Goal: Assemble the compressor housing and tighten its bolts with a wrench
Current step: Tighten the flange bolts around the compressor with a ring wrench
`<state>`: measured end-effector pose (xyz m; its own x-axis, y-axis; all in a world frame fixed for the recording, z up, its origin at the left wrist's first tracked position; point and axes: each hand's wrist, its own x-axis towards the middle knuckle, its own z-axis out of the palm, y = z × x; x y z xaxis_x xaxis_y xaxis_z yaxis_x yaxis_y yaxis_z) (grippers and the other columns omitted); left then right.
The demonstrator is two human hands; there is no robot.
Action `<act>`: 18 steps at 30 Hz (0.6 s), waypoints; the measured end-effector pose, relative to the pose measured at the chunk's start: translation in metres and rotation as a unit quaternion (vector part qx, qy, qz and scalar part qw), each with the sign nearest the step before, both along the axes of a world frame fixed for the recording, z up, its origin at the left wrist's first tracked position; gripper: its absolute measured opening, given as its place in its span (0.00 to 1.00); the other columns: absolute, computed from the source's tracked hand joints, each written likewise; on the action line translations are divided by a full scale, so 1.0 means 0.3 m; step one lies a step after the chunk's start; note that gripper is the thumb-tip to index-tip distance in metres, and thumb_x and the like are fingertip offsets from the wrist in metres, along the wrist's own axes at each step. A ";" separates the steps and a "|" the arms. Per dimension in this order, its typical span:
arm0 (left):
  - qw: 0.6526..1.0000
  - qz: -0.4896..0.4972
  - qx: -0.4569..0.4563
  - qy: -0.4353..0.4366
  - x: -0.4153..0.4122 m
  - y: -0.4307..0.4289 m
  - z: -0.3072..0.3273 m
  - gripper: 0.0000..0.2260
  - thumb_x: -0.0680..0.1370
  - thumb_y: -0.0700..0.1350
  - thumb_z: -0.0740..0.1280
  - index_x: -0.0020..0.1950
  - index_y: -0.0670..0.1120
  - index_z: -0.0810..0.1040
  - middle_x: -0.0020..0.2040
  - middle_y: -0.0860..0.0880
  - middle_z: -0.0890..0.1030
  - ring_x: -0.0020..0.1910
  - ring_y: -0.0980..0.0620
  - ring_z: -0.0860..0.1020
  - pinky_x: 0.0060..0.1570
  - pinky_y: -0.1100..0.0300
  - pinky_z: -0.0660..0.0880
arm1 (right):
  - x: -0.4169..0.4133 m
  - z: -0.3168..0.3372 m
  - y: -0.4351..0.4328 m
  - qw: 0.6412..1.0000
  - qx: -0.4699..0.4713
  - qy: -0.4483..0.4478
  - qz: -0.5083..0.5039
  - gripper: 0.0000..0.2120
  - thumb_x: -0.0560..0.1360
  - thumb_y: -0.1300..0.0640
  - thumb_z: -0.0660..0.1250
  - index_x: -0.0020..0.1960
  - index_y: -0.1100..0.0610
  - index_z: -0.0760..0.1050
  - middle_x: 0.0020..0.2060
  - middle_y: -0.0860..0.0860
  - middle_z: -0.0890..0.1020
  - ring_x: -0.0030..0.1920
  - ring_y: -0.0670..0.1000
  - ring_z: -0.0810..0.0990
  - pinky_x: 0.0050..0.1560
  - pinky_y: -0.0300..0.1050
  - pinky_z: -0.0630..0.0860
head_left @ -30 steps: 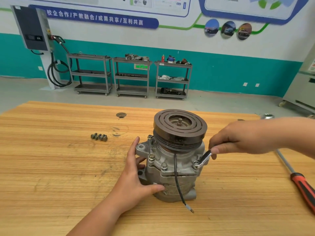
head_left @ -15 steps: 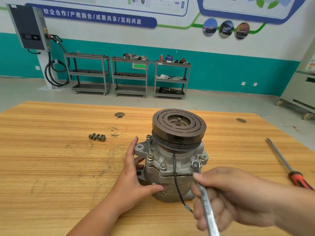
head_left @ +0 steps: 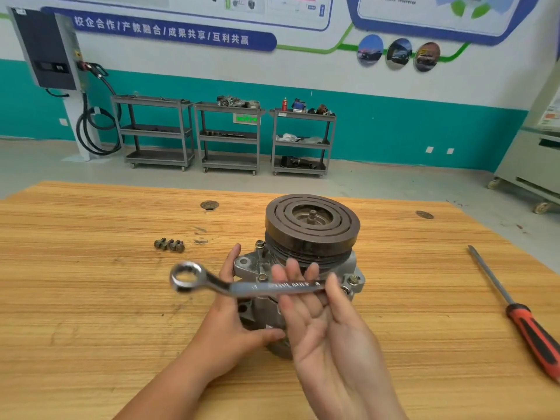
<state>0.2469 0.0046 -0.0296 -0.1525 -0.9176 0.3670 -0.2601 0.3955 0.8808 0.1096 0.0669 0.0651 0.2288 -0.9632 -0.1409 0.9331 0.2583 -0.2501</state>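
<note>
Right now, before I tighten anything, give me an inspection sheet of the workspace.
Surface: wooden table, scuffed near the middle.
Job's things: compressor upright, pulley up; ring wrench off the bolts, held above the table; loose bolts lying to the compressor's left.
Clutter: red-handled screwdriver on the table's right side.
Grippers: left hand pressed against the compressor's side, thumb across its front; right hand palm up, wrench across its straight fingers.
Cables: black charging cable looped at the wall charger; nothing seen on the table.
Surroundings: three grey shelf carts against the teal wall.
</note>
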 end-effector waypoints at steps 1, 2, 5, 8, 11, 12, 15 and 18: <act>1.000 0.002 -0.008 -0.008 -0.001 0.001 0.001 0.55 0.56 0.64 0.78 0.69 0.76 0.41 0.75 0.61 0.59 0.72 0.62 0.64 0.70 0.57 0.64 | 0.015 0.004 -0.002 1.000 -0.007 -0.023 -0.011 0.21 0.79 0.53 0.54 0.42 0.67 0.78 0.41 0.65 0.83 0.36 0.60 0.84 0.27 0.48 0.80; 1.000 0.002 -0.005 -0.006 0.001 0.002 0.002 0.54 0.56 0.64 0.77 0.68 0.77 0.41 0.75 0.60 0.59 0.71 0.64 0.65 0.69 0.58 0.65 | 0.023 0.000 -0.006 0.999 -0.007 -0.040 -0.022 0.22 0.79 0.53 0.54 0.41 0.67 0.79 0.43 0.65 0.83 0.37 0.60 0.84 0.31 0.49 0.81; 1.000 0.005 0.005 0.001 0.006 -0.004 -0.002 0.53 0.58 0.63 0.77 0.68 0.77 0.41 0.74 0.62 0.60 0.69 0.68 0.65 0.65 0.68 0.64 | 0.039 -0.006 -0.004 0.997 0.001 -0.077 -0.015 0.18 0.77 0.59 0.60 0.39 0.70 0.82 0.46 0.66 0.83 0.39 0.61 0.84 0.36 0.52 0.79; 1.000 -0.002 -0.001 -0.015 -0.001 -0.012 -0.004 0.54 0.60 0.73 0.71 0.75 0.65 0.41 0.73 0.66 0.59 0.68 0.71 0.63 0.63 0.77 0.59 | 0.056 -0.003 0.034 0.996 0.002 -0.085 0.012 0.25 0.47 0.77 0.78 0.45 0.73 0.81 0.45 0.67 0.82 0.37 0.63 0.84 0.30 0.59 0.78; 0.998 0.014 0.041 0.039 0.000 -0.009 0.000 0.53 0.53 0.77 0.70 0.70 0.74 0.44 0.69 0.56 0.66 0.64 0.65 0.71 0.62 0.67 0.68 | 0.033 -0.018 0.091 1.000 0.023 -0.005 0.013 0.21 0.47 0.68 0.80 0.41 0.64 0.84 0.34 0.60 0.84 0.29 0.59 0.83 0.24 0.60 0.77; 0.999 0.014 0.037 0.033 0.003 -0.008 -0.003 0.53 0.54 0.73 0.74 0.68 0.77 0.43 0.69 0.57 0.65 0.64 0.66 0.71 0.62 0.64 0.69 | 0.003 -0.032 0.102 0.998 0.015 0.051 0.023 0.27 0.41 0.66 0.83 0.40 0.60 0.85 0.30 0.58 0.82 0.27 0.57 0.82 0.24 0.58 0.78; 1.000 0.007 0.023 -0.005 0.017 -0.004 -0.017 0.57 0.54 0.61 0.80 0.68 0.78 0.42 0.66 0.67 0.61 0.63 0.70 0.69 0.61 0.61 0.68 | -0.136 -0.081 0.120 0.970 -0.033 0.236 0.052 0.39 0.31 0.56 0.85 0.44 0.54 0.85 0.24 0.54 0.72 0.22 0.51 0.71 0.22 0.43 0.71; 0.999 -0.001 0.039 0.001 0.019 -0.007 -0.018 0.57 0.54 0.61 0.80 0.66 0.79 0.41 0.62 0.73 0.57 0.60 0.75 0.67 0.57 0.68 0.66 | -0.315 -0.060 0.102 0.818 -0.135 0.559 0.011 0.31 0.49 0.35 0.79 0.50 0.45 0.83 0.27 0.50 0.72 0.27 0.48 0.70 0.28 0.37 0.69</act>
<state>0.2527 0.0023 -0.0351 -0.1533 -0.9430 0.2953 -0.2568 0.3266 0.9096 0.0150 0.0976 0.0471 0.1208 -0.9910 -0.0569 0.0787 0.0667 -0.9947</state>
